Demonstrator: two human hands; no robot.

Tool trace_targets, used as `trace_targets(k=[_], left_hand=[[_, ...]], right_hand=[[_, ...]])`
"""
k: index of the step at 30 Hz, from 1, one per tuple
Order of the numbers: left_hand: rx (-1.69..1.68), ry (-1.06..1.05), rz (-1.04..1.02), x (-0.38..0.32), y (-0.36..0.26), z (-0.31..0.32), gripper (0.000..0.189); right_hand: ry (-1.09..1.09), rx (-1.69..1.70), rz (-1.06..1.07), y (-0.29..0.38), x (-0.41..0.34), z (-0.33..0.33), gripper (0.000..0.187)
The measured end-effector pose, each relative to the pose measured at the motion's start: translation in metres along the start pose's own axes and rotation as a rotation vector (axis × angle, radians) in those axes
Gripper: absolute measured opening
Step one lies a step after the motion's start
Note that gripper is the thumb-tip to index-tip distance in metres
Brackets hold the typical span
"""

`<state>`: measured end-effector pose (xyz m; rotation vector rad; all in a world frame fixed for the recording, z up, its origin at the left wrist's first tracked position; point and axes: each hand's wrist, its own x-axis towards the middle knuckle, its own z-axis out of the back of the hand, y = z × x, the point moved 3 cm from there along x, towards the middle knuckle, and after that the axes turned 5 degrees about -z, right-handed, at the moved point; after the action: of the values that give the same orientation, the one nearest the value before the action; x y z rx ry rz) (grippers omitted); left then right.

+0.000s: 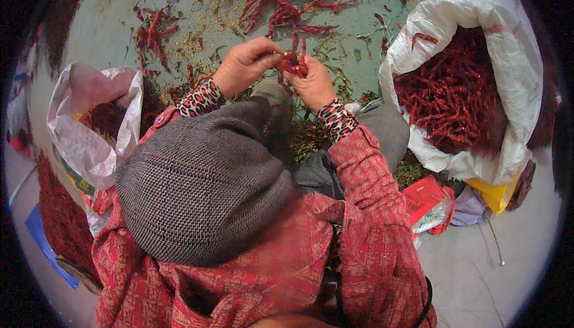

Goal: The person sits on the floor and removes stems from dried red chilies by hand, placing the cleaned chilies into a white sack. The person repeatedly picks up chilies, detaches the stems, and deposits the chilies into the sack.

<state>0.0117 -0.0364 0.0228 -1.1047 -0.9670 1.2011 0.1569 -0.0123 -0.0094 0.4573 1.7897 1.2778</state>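
My left hand (244, 66) pinches the stem end of dried red chili peppers (294, 65) with thumb and forefinger. My right hand (312, 84) is closed around the same peppers, close beside the left; its palm is mostly hidden. Just beyond both hands, a pile of dried red chilies (282, 10) is spread over the grey-green surface. A smaller cluster of chilies (154, 34) lies to the left among loose seeds and stem bits (202, 19).
At the right stands a white woven sack (522, 72) full of dried chilies. A smaller whitish bag (76, 144) with chilies stands at the left. Stems (311, 137) lie between the legs. A red packet (421, 200) and a yellow bag (497, 193) sit below the large sack.
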Motion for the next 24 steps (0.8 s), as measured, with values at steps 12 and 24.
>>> trace_targets(k=[12,24], left_hand=[[0.273,-0.030,-0.154,0.003,-0.010,-0.007,0.015],[0.573,0.090,0.127,0.026,0.050,0.000,0.019]], right_hand=[[-0.045,-0.240,0.226,0.002,-0.001,0.009,0.021],[-0.165,0.353,-0.214,-0.016,-0.023,0.042,0.019]])
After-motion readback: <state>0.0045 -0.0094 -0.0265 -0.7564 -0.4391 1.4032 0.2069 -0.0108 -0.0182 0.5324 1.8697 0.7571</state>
